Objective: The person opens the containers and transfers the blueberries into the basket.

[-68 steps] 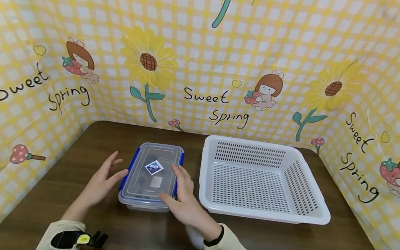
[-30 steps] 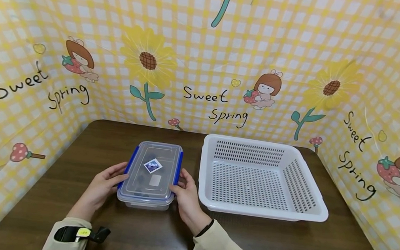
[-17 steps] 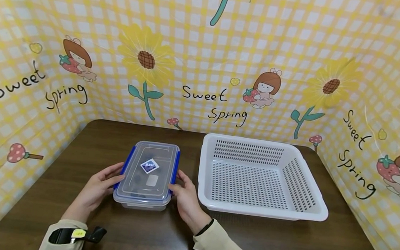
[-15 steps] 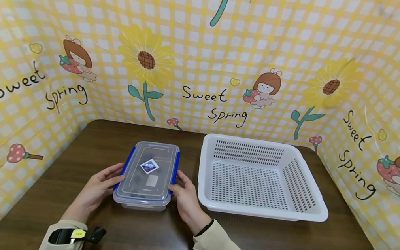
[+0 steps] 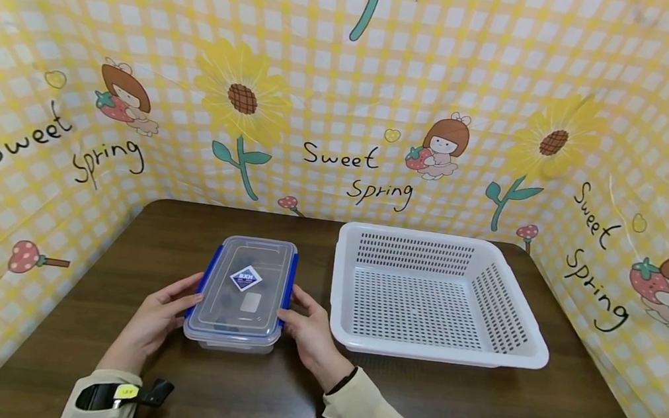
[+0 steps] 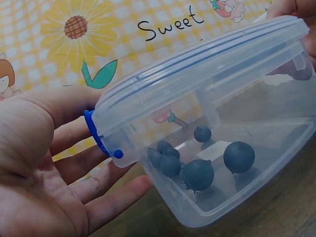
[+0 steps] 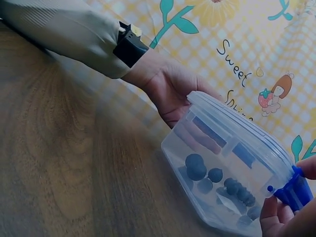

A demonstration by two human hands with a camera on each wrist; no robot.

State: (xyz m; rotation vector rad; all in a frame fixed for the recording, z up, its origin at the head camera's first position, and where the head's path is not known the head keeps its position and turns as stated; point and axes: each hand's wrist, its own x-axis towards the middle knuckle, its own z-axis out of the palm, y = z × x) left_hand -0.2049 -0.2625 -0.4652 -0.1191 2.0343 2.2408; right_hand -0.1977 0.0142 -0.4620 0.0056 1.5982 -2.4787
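Note:
A clear plastic food container with a transparent lid and blue side clips stands on the dark wooden table. Through its walls several blueberries show, lying on the bottom. On the left side my left hand holds the container, thumb at the lid's edge and fingers spread along the wall by the blue clip. My right hand pinches the opposite side, with its thumb and fingertips at the other blue clip. The lid lies on the container.
A white perforated plastic basket stands to the right, beside my right hand. Behind and around the wooden table hangs a yellow checked cloth with printed flowers.
Both hands have come in from just beside and over the container to hold its sides. The container has since slid slightly to the left with them. The basket stays put.

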